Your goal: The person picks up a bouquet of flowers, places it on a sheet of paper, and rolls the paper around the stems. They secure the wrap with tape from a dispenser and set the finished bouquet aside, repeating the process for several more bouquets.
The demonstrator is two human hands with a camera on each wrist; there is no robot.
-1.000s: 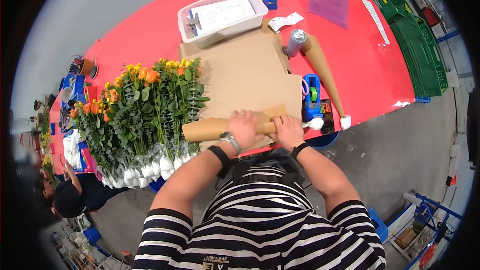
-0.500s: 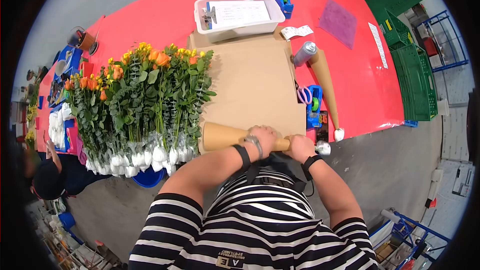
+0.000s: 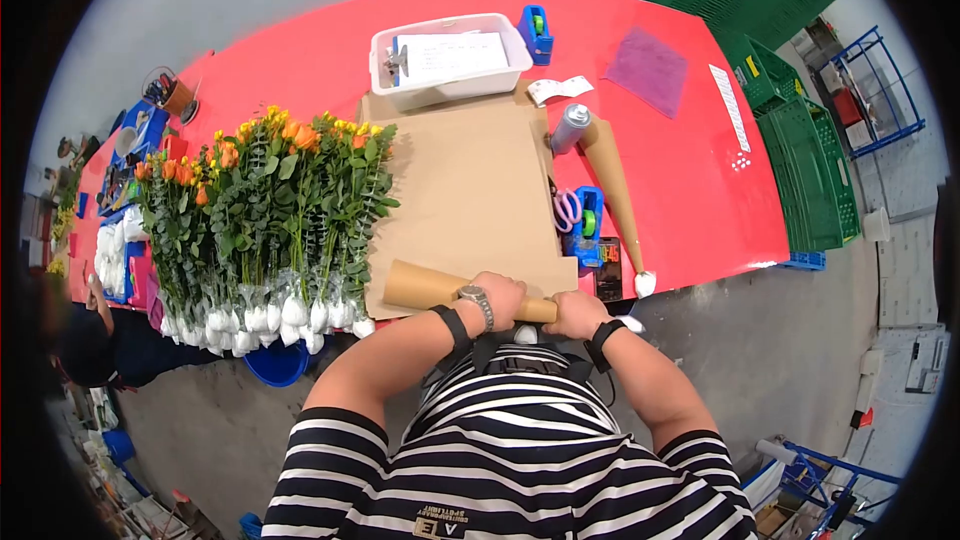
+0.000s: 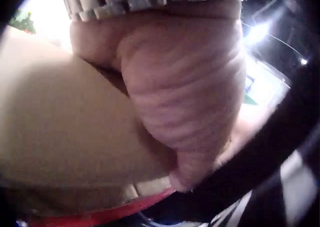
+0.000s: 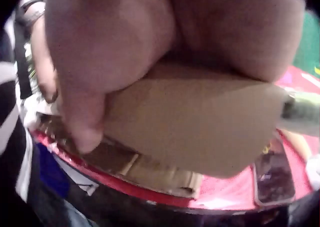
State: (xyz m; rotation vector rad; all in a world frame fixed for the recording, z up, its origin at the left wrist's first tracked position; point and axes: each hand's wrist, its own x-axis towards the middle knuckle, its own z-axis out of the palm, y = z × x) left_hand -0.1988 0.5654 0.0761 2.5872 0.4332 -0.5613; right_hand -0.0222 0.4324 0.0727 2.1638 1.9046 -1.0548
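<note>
A brown kraft paper cone [image 3: 420, 285] lies along the table's front edge, its wide end to the left. My left hand [image 3: 497, 300] grips its middle from above; in the left wrist view the thumb [image 4: 187, 174] lies along the paper. My right hand [image 3: 580, 316] holds the narrow end, with its thumb [image 5: 87, 122] and fingers around the paper in the right wrist view. A white wrapped stem end [image 3: 630, 323] shows just past the right hand. The flower inside is hidden by the paper. Flat brown sheets [image 3: 470, 190] lie beyond the cone.
Rows of orange and yellow bouquets [image 3: 270, 210] lie at left. On the right are a finished paper cone [image 3: 612, 180], a spray can [image 3: 571, 127], pink scissors [image 3: 567, 210], a blue tape dispenser [image 3: 585, 225] and a phone [image 5: 274, 179]. A white bin [image 3: 450, 90] stands behind.
The paper, with a loose flap showing earlier, is now rolled into a closed cone. Both hands have drawn it towards my body, at the table's front edge. The head view has shifted.
</note>
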